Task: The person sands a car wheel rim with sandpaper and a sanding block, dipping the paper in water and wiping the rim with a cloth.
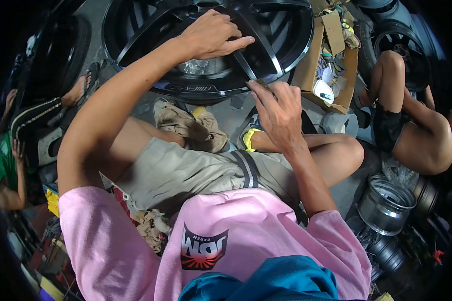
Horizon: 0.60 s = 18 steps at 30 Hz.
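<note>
A glossy black alloy car wheel with dark spokes lies face up before me, pale lettering on its near lip. My left hand rests over its spokes with fingers curled down onto them and thumb stretched right; the fingertips are partly hidden. At the wheel's near right edge, my right hand pinches a small, flat brownish piece, which looks like folded sandpaper, against a spoke end. My fingers cover much of that piece.
A cardboard box of discs and scraps stands right of the wheel. A crumpled beige cloth lies by my foot. Bare metal rims are stacked at the lower right. Other people sit nearby: a bent knee right, a sandalled foot left.
</note>
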Available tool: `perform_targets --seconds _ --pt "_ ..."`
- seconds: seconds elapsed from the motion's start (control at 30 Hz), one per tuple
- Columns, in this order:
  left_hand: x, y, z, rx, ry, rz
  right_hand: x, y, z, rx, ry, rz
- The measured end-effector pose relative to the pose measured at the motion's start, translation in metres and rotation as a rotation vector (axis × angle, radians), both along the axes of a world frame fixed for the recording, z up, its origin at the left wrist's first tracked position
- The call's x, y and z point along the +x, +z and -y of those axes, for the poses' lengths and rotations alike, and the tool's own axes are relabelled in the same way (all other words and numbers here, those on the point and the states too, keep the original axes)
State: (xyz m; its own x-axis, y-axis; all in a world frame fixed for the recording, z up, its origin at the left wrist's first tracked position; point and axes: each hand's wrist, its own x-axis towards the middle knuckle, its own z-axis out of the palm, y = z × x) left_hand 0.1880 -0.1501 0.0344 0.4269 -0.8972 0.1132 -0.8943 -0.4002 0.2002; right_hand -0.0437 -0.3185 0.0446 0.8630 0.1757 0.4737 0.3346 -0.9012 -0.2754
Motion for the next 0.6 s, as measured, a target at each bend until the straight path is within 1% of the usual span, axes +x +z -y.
perform_targets --seconds 0.03,0.1,0.17,0.2,0.3,0.37,0.43,0.5,0.57,0.6 --pt "0.001 -0.002 -0.001 0.003 0.001 0.002 0.0 0.0 0.001 -0.004 0.0 -0.006" --pt "0.0 -0.005 -0.001 -0.076 -0.01 0.014 -0.005 -0.004 0.009 -0.007 0.018 -0.012" --pt "-0.001 -0.006 -0.001 -0.07 -0.006 0.017 -0.01 -0.007 0.013 -0.033 -0.018 -0.01" --pt "0.001 -0.006 -0.001 -0.054 -0.006 0.032 -0.005 0.0 0.006 0.017 -0.014 0.011" --pt "0.0 -0.006 0.0 -0.069 -0.006 0.027 0.003 0.0 -0.005 0.055 -0.003 0.008" --pt "0.001 -0.007 -0.001 -0.096 -0.011 0.026 -0.003 -0.001 0.004 0.03 -0.002 0.01" --pt "0.0 -0.007 -0.001 -0.134 -0.012 0.016 -0.014 0.001 0.02 -0.064 -0.067 -0.039" --pt "0.001 -0.006 -0.001 -0.087 -0.019 0.02 -0.016 0.003 0.025 -0.061 -0.114 -0.063" --pt "-0.001 -0.004 0.0 -0.066 -0.008 0.012 -0.012 0.006 0.022 0.007 -0.117 -0.004" --pt "0.0 -0.003 0.0 -0.045 0.006 0.004 -0.009 0.004 0.022 -0.021 -0.062 0.013"
